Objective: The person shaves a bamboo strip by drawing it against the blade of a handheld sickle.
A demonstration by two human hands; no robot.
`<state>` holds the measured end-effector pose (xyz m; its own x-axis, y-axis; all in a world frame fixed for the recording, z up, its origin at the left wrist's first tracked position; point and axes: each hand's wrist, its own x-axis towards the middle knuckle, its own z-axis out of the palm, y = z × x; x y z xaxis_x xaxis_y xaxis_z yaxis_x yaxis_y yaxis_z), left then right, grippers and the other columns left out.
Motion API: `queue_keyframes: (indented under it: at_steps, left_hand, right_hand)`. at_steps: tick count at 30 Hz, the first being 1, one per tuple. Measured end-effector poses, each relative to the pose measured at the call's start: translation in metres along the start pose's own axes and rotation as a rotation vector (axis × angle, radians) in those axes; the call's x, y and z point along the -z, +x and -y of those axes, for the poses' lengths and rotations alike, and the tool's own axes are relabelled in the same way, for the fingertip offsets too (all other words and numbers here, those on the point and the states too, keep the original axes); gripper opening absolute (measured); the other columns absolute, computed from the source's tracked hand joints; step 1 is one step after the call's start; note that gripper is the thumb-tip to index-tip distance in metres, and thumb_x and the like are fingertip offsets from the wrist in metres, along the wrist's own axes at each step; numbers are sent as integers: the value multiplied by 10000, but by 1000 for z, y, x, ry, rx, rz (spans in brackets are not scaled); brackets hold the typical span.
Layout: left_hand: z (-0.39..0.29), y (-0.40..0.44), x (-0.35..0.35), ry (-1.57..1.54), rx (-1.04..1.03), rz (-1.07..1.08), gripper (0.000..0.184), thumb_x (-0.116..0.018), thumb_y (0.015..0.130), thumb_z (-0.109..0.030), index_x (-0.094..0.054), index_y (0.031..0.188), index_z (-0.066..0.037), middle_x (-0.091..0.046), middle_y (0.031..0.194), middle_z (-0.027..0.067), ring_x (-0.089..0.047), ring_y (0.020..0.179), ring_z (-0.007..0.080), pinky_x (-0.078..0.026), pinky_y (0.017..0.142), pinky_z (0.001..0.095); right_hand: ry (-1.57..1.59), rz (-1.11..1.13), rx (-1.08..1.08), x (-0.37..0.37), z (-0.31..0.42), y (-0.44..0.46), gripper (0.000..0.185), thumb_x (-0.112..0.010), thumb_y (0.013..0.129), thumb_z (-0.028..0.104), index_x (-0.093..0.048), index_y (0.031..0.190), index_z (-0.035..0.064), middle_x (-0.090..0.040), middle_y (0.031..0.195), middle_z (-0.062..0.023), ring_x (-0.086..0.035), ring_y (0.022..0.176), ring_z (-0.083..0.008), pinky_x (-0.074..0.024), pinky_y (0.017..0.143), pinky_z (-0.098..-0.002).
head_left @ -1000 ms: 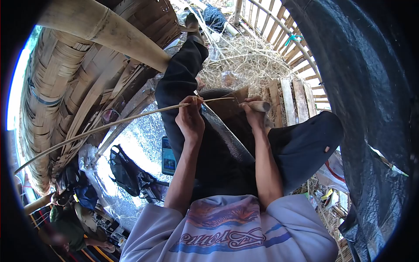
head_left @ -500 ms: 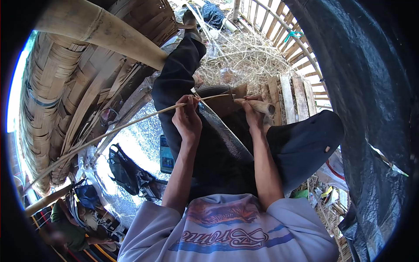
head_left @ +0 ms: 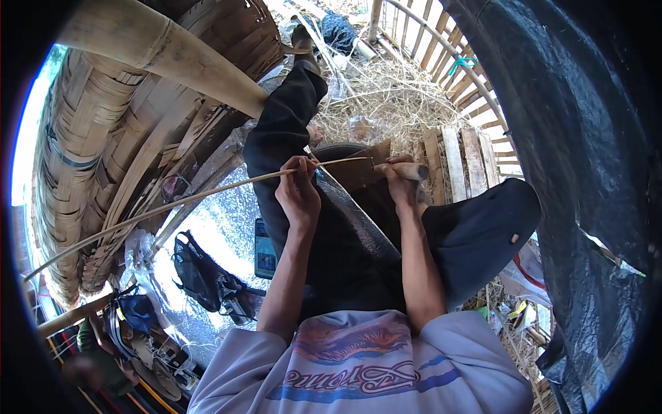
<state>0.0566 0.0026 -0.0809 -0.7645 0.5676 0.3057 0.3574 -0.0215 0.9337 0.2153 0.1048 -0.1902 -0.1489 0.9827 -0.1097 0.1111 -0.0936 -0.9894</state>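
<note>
My left hand (head_left: 299, 196) pinches a long, thin bamboo strip (head_left: 214, 192) near its right end. The strip slants down to the far left, and its pale, narrow tip points at my right hand. Wrapped in my right hand (head_left: 401, 188) is the thick, light wooden handle of a knife (head_left: 414, 171); its blade shows only as a thin dark line near the strip's tip. Below the tip, a brown flat piece (head_left: 355, 176) lies between my legs. A long silvery strip (head_left: 352, 210) runs across my lap, beneath and between the hands.
A thick bamboo pole (head_left: 186, 55) and woven bamboo panels (head_left: 89, 138) crowd the left. A phone (head_left: 265, 248) and black backpack (head_left: 200, 272) lie on silvery sheeting. Dry straw (head_left: 386, 96) covers the ground ahead; black plastic sheeting (head_left: 565, 124) hangs right. Another person (head_left: 103, 366) is at lower left.
The bamboo strip's tip has come apart from the knife, and the strip has shifted slightly left. The knife handle has turned and points less downward. Both hands keep their grip.
</note>
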Motion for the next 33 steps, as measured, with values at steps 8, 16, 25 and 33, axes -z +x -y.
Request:
queue_keyframes:
  at_steps: [8, 16, 25, 33]
  left_hand:
    - [0, 1, -3, -17, 4, 11, 173, -475, 1000, -99, -551, 1020, 55, -642, 832, 106, -657, 816, 152, -555, 753, 264]
    - [0, 1, -6, -45, 18, 0, 174, -476, 999, -102, -555, 1015, 53, -640, 829, 109, -661, 823, 158, -553, 750, 265]
    - [2, 1, -5, -18, -13, 9, 180, -481, 1000, -110, -553, 1013, 55, -641, 813, 107, -657, 800, 144, -543, 728, 249]
    - [5, 2, -2, -7, 1, -2, 164, -485, 995, -96, -549, 1016, 53, -642, 834, 112, -663, 804, 167, -554, 732, 266]
  right_hand:
    - [-191, 4, 34, -5, -20, -1, 198, -682, 704, 90, -604, 886, 89, -681, 857, -92, -676, 871, -281, -513, 778, -377]
    - [-140, 4, 66, -5, -17, -3, 175, -673, 718, 58, -597, 874, 78, -679, 867, -74, -668, 839, -206, -514, 757, -336]
    - [-36, 12, 143, -4, -24, -2, 183, -681, 715, 19, -601, 875, 56, -671, 879, -68, -658, 841, -181, -512, 758, -323]
    - [127, 34, 117, -3, -17, -6, 188, -688, 719, 51, -598, 883, 63, -678, 897, -47, -649, 852, -155, -508, 772, -299]
